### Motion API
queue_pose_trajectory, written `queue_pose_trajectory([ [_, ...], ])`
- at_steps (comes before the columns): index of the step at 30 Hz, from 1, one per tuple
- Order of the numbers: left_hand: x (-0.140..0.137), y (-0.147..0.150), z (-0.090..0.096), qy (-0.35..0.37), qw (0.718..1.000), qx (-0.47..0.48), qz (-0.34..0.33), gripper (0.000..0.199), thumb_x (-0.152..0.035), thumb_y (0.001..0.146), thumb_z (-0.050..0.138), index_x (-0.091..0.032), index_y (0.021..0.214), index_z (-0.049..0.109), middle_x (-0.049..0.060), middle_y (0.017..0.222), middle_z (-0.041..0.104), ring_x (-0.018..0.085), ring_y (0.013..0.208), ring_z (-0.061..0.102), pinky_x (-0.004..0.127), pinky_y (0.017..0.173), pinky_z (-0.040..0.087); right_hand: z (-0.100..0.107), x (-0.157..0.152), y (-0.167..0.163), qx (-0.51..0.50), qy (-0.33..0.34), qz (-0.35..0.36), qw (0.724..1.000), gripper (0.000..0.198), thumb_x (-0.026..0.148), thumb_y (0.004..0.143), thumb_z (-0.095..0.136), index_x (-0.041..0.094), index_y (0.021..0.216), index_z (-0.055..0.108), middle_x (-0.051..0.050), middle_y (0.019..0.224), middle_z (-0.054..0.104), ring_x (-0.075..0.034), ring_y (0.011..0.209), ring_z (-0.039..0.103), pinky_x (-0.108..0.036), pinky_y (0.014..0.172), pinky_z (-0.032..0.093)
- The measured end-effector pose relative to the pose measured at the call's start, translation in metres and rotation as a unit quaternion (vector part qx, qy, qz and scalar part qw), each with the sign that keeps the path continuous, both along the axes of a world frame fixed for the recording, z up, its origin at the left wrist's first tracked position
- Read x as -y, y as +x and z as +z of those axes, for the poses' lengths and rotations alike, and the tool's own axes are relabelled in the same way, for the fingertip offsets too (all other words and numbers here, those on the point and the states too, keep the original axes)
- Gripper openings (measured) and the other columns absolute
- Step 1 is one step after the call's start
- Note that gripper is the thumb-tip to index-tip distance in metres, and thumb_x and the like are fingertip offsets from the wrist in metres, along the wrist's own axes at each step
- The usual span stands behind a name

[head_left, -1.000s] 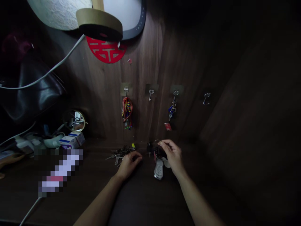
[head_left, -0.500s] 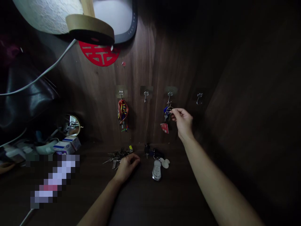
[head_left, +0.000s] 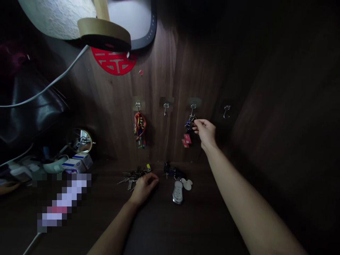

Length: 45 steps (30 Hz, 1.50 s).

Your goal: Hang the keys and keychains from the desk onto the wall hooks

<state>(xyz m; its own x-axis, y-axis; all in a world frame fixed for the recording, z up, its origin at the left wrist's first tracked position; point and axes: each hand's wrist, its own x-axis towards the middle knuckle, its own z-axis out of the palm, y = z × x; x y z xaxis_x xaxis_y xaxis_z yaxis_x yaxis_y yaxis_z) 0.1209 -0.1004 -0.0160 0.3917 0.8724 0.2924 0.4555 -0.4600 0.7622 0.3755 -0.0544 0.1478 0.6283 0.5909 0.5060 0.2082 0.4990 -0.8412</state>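
My right hand [head_left: 206, 131] pinches a metal key ring at the third wall hook [head_left: 193, 106]. From it hangs a bunch of keys [head_left: 188, 125] with blue parts and red tags [head_left: 186, 139] below. The fingers partly hide where ring and hook meet. My left hand [head_left: 143, 185] rests on the dark tabletop, fingers loosely curved with a small gap to the thumb. Just behind it lies a larger key bunch [head_left: 132, 175] with a yellow tag. To its right are a silver key fob [head_left: 177, 192], a pale rounded tag [head_left: 187, 183] and dark keys [head_left: 170, 170].
A colourful pouch [head_left: 140, 125] hangs on the first hook. The second hook [head_left: 166, 108] and fourth hook [head_left: 226, 111] are bare. At left stand a round mirror [head_left: 81, 141], small boxes [head_left: 77, 163] and a black bag [head_left: 34, 99]. A lamp base [head_left: 105, 32] juts out above.
My right hand has raised the key ring slightly, closer to the hook, and both red tags now show. The left hand stays by the keys. The view has shifted slightly.
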Motion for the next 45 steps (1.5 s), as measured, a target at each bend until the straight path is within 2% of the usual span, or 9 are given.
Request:
queue_pose_trajectory([
  [7,0.001,0.0,0.001,-0.007,1.0,-0.004,0.0,0.017,-0.031,0.078,0.05,-0.02,0.078,0.064,0.0,0.075,0.067,0.015,0.072,0.06,0.021,0.065,0.042,-0.023,0.006,0.001,-0.007,-0.009,0.01,1.0,0.023,0.038,0.063,0.063,0.017,0.072,0.059,0.002,0.064,0.061,-0.008,0.051,0.055,-0.017,0.044,0.039],
  [16,0.0,0.0,-0.003,0.004,1.0,-0.011,0.006,0.017,-0.031,0.078,0.051,-0.021,0.079,0.064,0.0,0.076,0.068,0.015,0.071,0.06,0.021,0.063,0.042,-0.066,0.028,-0.006,0.028,-0.071,0.055,0.996,0.027,0.041,0.065,0.063,0.016,0.075,0.062,-0.002,0.067,0.065,-0.011,0.056,0.057,-0.02,0.048,0.041],
  [22,0.002,-0.001,-0.001,0.003,1.0,-0.012,0.001,0.019,-0.034,0.079,0.05,-0.021,0.079,0.064,-0.001,0.074,0.066,0.014,0.069,0.06,0.021,0.064,0.041,-0.106,0.047,-0.019,0.08,-0.138,0.094,0.983,0.026,0.041,0.066,0.061,0.017,0.075,0.063,-0.004,0.068,0.066,-0.015,0.062,0.06,-0.024,0.053,0.044],
  [26,0.003,-0.001,0.0,-0.004,1.0,-0.013,0.001,0.02,-0.035,0.079,0.049,-0.021,0.079,0.064,-0.001,0.072,0.065,0.015,0.067,0.059,0.022,0.062,0.041,-0.138,0.058,-0.026,0.118,-0.144,0.116,0.976,0.025,0.042,0.067,0.06,0.017,0.07,0.062,-0.004,0.068,0.066,-0.018,0.068,0.062,-0.029,0.063,0.047],
  [29,0.004,-0.001,0.0,0.001,1.0,-0.012,-0.001,0.02,-0.034,0.079,0.049,-0.021,0.078,0.064,-0.001,0.072,0.065,0.015,0.068,0.059,0.022,0.063,0.041,-0.161,0.064,-0.027,0.15,-0.157,0.096,0.971,0.025,0.043,0.07,0.057,0.018,0.072,0.062,-0.004,0.07,0.066,-0.019,0.068,0.062,-0.03,0.065,0.048],
  [32,0.005,-0.001,0.0,0.008,1.0,-0.021,0.001,0.019,-0.033,0.079,0.05,-0.022,0.079,0.064,-0.001,0.074,0.066,0.015,0.069,0.06,0.022,0.064,0.042,-0.177,0.069,-0.027,0.203,-0.178,0.054,0.961,0.023,0.039,0.077,0.05,0.02,0.079,0.063,-0.005,0.08,0.067,-0.02,0.073,0.062,-0.031,0.066,0.048],
  [38,0.007,0.0,0.0,0.061,0.996,-0.056,-0.02,0.02,-0.03,0.084,0.045,-0.022,0.088,0.062,0.002,0.089,0.066,0.017,0.084,0.061,0.024,0.076,0.044,-0.187,0.072,-0.031,0.353,-0.186,0.014,0.917,0.023,0.024,0.079,0.045,0.022,0.091,0.065,-0.006,0.093,0.067,-0.023,0.092,0.056,-0.038,0.083,0.043],
  [42,0.011,0.005,-0.001,0.127,0.985,-0.11,-0.041,0.023,-0.026,0.088,0.04,-0.021,0.1,0.06,0.005,0.097,0.063,0.018,0.092,0.058,0.028,0.084,0.043,-0.188,0.072,-0.032,0.387,-0.221,0.014,0.895,0.025,0.021,0.081,0.044,0.024,0.095,0.064,-0.005,0.098,0.066,-0.023,0.095,0.056,-0.038,0.084,0.042],
  [45,0.014,0.011,-0.002,0.162,0.972,-0.164,-0.042,0.028,-0.021,0.086,0.044,-0.024,0.112,0.056,0.005,0.106,0.06,0.02,0.099,0.055,0.033,0.089,0.042,-0.187,0.073,-0.032,0.396,-0.231,0.021,0.888,0.023,0.021,0.081,0.045,0.024,0.093,0.064,-0.005,0.097,0.066,-0.022,0.095,0.056,-0.036,0.082,0.042],
])
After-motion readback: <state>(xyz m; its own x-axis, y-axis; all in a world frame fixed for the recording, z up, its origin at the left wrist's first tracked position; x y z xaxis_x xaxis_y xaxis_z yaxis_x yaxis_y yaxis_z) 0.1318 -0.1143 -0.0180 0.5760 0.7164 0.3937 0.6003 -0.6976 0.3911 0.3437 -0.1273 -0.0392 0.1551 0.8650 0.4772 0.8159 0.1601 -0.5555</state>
